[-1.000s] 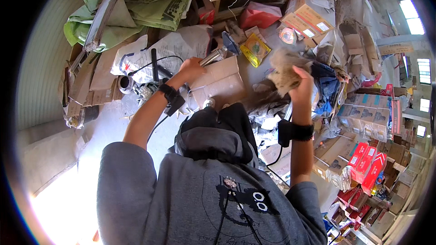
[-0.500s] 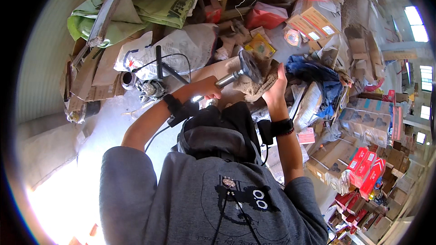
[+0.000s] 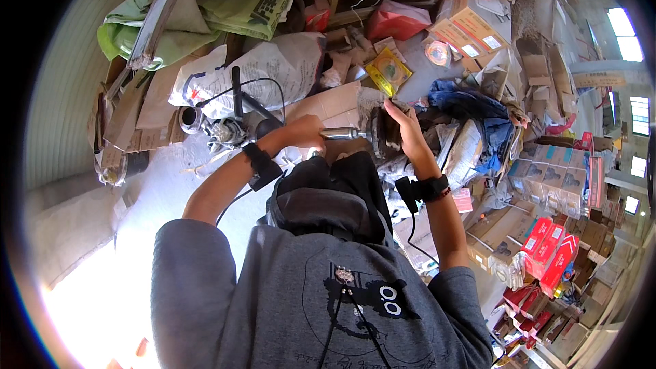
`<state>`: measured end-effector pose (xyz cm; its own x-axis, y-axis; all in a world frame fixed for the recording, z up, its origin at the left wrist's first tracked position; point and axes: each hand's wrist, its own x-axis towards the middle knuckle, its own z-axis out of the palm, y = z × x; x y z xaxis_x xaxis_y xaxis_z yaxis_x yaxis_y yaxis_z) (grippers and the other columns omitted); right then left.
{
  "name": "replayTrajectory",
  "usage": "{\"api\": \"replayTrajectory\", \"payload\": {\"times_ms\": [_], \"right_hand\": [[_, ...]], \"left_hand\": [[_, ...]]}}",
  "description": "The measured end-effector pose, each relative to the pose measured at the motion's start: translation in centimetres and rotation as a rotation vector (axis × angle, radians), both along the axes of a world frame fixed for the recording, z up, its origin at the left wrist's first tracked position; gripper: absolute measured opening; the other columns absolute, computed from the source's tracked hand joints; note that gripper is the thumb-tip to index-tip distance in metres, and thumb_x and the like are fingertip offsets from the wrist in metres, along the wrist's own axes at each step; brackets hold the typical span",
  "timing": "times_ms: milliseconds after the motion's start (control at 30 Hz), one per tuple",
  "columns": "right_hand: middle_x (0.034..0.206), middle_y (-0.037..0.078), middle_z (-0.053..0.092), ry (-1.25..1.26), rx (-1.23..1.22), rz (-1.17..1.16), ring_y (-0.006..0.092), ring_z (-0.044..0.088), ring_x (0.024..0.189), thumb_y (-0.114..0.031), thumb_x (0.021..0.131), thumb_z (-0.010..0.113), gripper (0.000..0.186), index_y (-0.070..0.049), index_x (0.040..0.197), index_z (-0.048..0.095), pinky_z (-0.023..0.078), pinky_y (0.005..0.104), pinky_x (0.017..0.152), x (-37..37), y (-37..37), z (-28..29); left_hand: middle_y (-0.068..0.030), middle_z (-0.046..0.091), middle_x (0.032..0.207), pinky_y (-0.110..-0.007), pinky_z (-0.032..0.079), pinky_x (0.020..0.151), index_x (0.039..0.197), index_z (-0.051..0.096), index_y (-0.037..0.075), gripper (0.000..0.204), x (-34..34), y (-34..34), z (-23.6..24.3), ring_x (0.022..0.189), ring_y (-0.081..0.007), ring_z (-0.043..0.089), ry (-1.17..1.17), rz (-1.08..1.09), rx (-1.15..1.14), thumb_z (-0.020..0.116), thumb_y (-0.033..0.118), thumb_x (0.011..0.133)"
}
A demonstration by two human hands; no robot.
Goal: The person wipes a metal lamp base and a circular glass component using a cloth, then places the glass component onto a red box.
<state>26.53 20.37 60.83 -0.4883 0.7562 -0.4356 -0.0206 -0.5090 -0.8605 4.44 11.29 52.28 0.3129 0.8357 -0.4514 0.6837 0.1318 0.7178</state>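
A metal shaft (image 3: 339, 133) with a broad round flange (image 3: 373, 135) at its right end lies level in front of my chest. My left hand (image 3: 305, 131) is wrapped round the shaft's left end. On the flange's far side, my right hand (image 3: 408, 128) presses a brown rough cloth (image 3: 371, 100) against its face. The cloth is partly hidden behind the flange and my fingers, and the thumb points up and away. A strap with a small black device is on each wrist.
Flattened cardboard (image 3: 324, 104) and a white sack (image 3: 283, 61) lie beyond my hands. A yellow packet (image 3: 388, 72) is past the cloth. Dark blue clothing (image 3: 471, 116) is heaped to the right, near stacked cartons (image 3: 552, 181). A black-handled metal machine part (image 3: 225, 130) stands left.
The shaft has swung from slanting to level, and its flange has turned edge-on. My right hand has moved slightly left and nearer with the cloth, which now shows less.
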Motion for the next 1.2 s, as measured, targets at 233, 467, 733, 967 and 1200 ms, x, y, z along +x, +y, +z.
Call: {"api": "replayTrajectory", "payload": {"times_ms": [233, 467, 733, 967, 1200], "right_hand": [[0.114, 0.009, 0.056, -0.114, 0.856, 0.393, 0.0247, 0.042, 0.117, -0.015, 0.076, 0.062, 0.021, 0.002, 0.088, 0.062, 0.030, 0.0357, 0.097, -1.0, -0.7, 2.2], [0.105, 0.012, 0.060, -0.473, 1.157, 0.407, 0.0268, 0.049, 0.111, -0.013, 0.075, 0.062, 0.023, -0.004, 0.096, 0.063, 0.036, 0.0351, 0.094, 3.2, -0.1, -2.3], [0.097, 0.009, 0.061, 0.050, -0.148, -0.413, 0.0227, 0.059, 0.089, -0.034, 0.088, 0.047, 0.038, -0.001, 0.104, 0.056, 0.045, 0.0316, 0.079, 11.8, 2.9, -12.4], [0.118, 0.012, 0.050, 0.582, -0.305, -0.295, 0.0289, 0.047, 0.110, -0.038, 0.091, 0.035, 0.046, -0.003, 0.118, 0.045, 0.036, 0.0460, 0.093, 8.7, 1.5, -7.7], [0.121, 0.012, 0.047, 0.651, 0.062, 0.032, 0.0212, 0.046, 0.111, -0.025, 0.093, 0.037, 0.042, 0.003, 0.124, 0.032, 0.034, 0.0359, 0.097, 1.0, -2.1, 2.3]], "left_hand": [[-0.0078, 0.050, 0.048, -0.030, 0.035, 0.037, 0.057, 0.056, -0.002, 0.018, -0.7, -0.1, -1.5, 0.041, -0.0179, 0.050, -0.289, 0.286, -0.339, 0.068, 0.012, 0.057], [-0.0006, 0.040, 0.052, -0.023, 0.029, 0.038, 0.075, 0.043, 0.005, 0.023, -2.8, -0.5, 1.4, 0.041, -0.0084, 0.039, -0.633, 0.630, -0.443, 0.064, 0.004, 0.065], [-0.0036, 0.049, 0.052, -0.024, 0.035, 0.039, 0.065, 0.053, -0.002, 0.016, -5.3, -1.1, 2.6, 0.044, -0.0109, 0.047, -0.532, 0.642, -0.149, 0.066, 0.006, 0.062], [-0.0075, 0.047, 0.049, -0.028, 0.037, 0.044, 0.062, 0.055, -0.005, 0.025, -4.8, -2.1, 1.4, 0.046, -0.0103, 0.046, -0.232, 0.486, 0.191, 0.070, 0.015, 0.061], [-0.0158, 0.060, 0.070, -0.039, 0.049, 0.060, 0.098, 0.063, 0.016, 0.033, 0.8, -1.3, 3.6, 0.066, -0.0344, 0.058, 0.230, 0.494, 0.568, 0.060, 0.015, 0.065]]}}
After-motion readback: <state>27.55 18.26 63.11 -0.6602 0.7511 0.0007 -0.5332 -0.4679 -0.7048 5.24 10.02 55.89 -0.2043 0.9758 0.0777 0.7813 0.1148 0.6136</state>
